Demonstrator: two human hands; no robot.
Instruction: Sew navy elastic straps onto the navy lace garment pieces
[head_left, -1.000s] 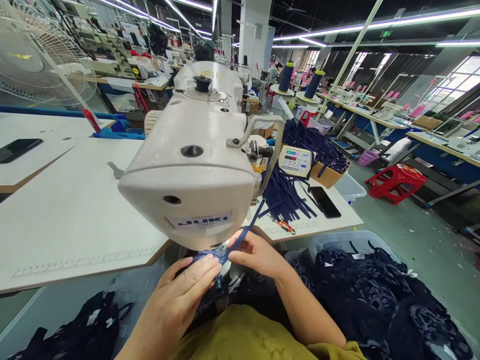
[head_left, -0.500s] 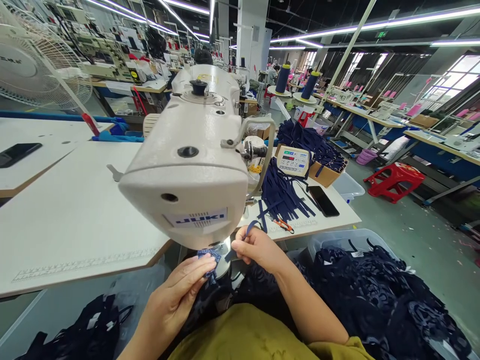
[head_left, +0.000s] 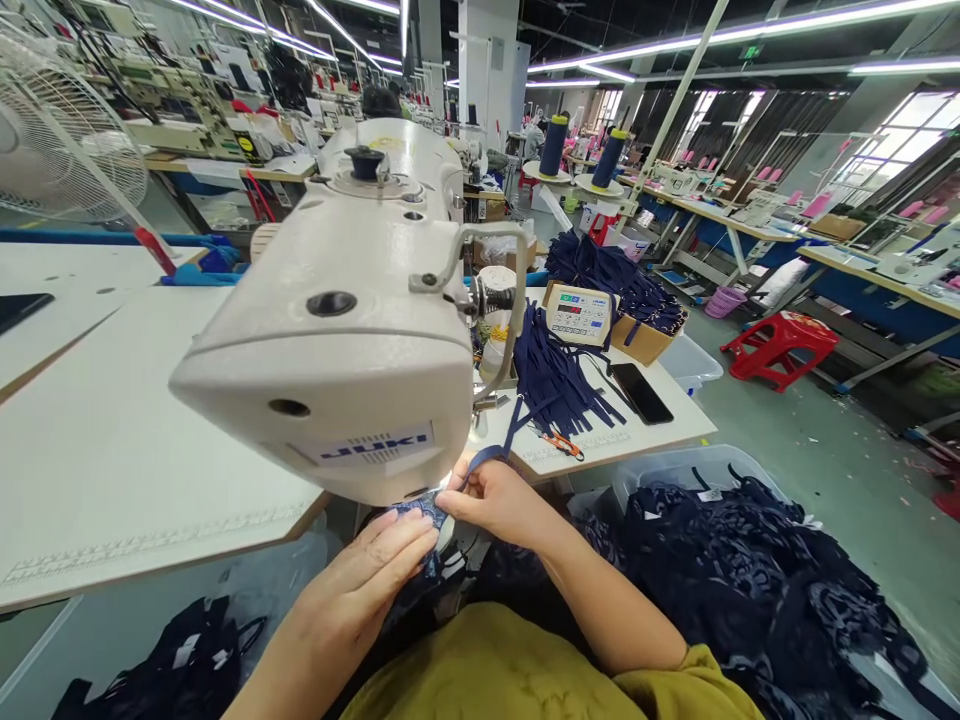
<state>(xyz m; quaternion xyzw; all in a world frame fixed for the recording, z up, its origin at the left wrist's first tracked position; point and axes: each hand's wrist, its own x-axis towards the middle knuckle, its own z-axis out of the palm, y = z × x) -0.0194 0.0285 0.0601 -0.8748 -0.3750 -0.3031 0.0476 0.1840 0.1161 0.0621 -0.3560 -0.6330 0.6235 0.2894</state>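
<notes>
Under the head of a white sewing machine (head_left: 330, 340), a piece of blue patterned lace fabric (head_left: 427, 506) lies at the needle area, which the machine head mostly hides. My left hand (head_left: 367, 575) holds this fabric, fingers close together on top and the thumb tucked low. Just to the right, my right hand (head_left: 499, 505) pinches a narrow navy strap (head_left: 486, 457) between thumb and fingers, with its end at the lace edge. The strap loops up over the hand toward a bundle of navy straps (head_left: 559, 375) on the table.
Beside the bundle are a control panel (head_left: 577, 314), a black phone (head_left: 641, 392) and orange-handled thread snips (head_left: 562, 444). A clear bin (head_left: 622, 470) of dark lace garments stands at right, another garment pile (head_left: 161, 655) at lower left. A red stool (head_left: 780, 345) stands beyond.
My right hand has moved left and slightly down with the strap, bringing it against the lace by my left hand. The view has shifted a little, so the machine appears farther left.
</notes>
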